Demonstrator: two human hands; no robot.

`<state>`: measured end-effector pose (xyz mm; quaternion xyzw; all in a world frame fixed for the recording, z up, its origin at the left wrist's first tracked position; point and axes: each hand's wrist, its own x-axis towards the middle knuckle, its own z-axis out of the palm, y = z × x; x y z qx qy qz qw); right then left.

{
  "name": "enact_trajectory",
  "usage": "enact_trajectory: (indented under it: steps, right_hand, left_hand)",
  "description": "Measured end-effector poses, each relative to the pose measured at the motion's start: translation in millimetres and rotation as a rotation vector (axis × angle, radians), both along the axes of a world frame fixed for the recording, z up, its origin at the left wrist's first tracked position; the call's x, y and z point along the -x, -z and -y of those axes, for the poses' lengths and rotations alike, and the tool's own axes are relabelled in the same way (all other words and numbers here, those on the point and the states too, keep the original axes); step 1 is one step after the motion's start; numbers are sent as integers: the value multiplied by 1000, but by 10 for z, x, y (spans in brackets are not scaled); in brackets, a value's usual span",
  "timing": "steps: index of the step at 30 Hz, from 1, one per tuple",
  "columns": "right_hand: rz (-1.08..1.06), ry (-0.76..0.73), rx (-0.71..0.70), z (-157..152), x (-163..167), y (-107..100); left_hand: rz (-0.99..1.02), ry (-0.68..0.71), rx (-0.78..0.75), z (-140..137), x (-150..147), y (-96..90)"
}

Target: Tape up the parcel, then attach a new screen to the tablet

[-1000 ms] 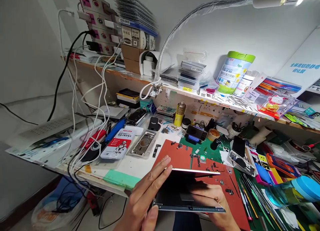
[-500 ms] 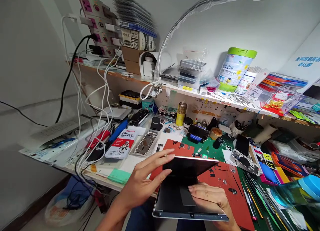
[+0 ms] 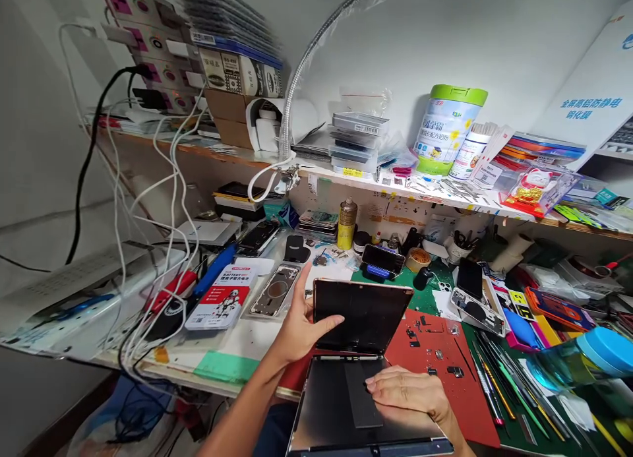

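Note:
An opened tablet (image 3: 359,315) is in front of me, one dark panel with a thin pale rim tilted up at the back. Its lower half (image 3: 324,404) is a smooth metallic plate with a flat black strip (image 3: 357,394) along its middle. My left hand (image 3: 299,325) grips the raised panel by its left edge, thumb on the front face and fingers behind. My right hand (image 3: 410,391) wraps over the right side of the lower half, fingers together, their tips touching the black strip. Its thumb is hidden.
Small parts lie on a red mat (image 3: 475,404). Tweezers and thin tools (image 3: 514,384) are at right beside a blue-lidded bottle (image 3: 578,361). A battery box (image 3: 222,295) and phone housing (image 3: 277,289) stand left, near hanging white cables (image 3: 173,173). A loaded shelf (image 3: 366,177) runs above.
The raised panel has tipped further upright, so its dark face shows more. My left hand has moved from its top left corner down to its left edge. The view has shifted slightly right.

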<state>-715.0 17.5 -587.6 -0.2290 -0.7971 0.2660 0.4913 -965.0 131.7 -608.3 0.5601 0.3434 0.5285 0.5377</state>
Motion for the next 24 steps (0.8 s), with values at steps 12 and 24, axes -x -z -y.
enact_trajectory:
  steps: [12, 24]
  right_hand:
    - [-18, 16, -101, 95, -23, 195]
    - [43, -51, -27, 528, -240, -103]
  left_hand:
    - [21, -82, 63, -129, -79, 168]
    - [132, -167, 134, -88, -129, 130]
